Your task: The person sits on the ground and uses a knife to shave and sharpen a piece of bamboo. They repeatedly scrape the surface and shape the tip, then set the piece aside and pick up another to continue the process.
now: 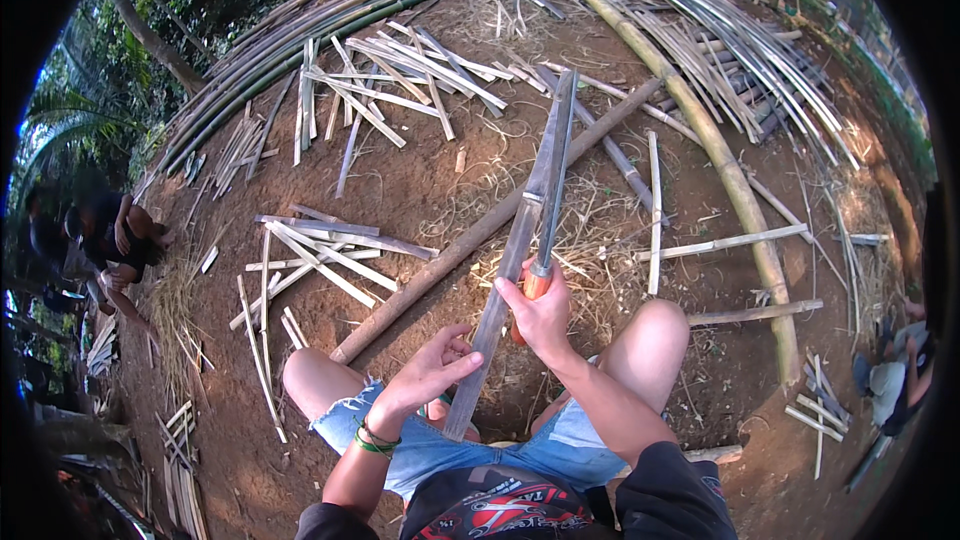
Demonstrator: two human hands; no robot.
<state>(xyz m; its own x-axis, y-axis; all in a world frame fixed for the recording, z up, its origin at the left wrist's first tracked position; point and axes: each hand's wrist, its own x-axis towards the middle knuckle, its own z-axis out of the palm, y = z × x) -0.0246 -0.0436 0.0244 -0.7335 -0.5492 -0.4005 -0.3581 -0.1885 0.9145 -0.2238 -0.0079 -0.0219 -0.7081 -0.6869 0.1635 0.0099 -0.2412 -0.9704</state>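
Note:
My right hand [541, 317] is closed around the orange-brown wooden handle [537, 285] of a long knife. Its straight metal blade [557, 180] points up and away from me. The right thumb lies on a flat bamboo strip [494, 318], which runs alongside the blade from near my lap to the blade's far end. Beside the lower part of this strip is my left hand [432, 370], its fingers loosely bent and apart. The left thumb tip reaches the strip's edge.
A brown pole [470, 245] crosses the ground diagonally before my knees. Split bamboo strips [320, 255] lie in piles at left, with more [400, 70] farther off. A thick bamboo pole [725, 155] runs along the right. People [115, 230] sit at the far left; another person is at the right edge.

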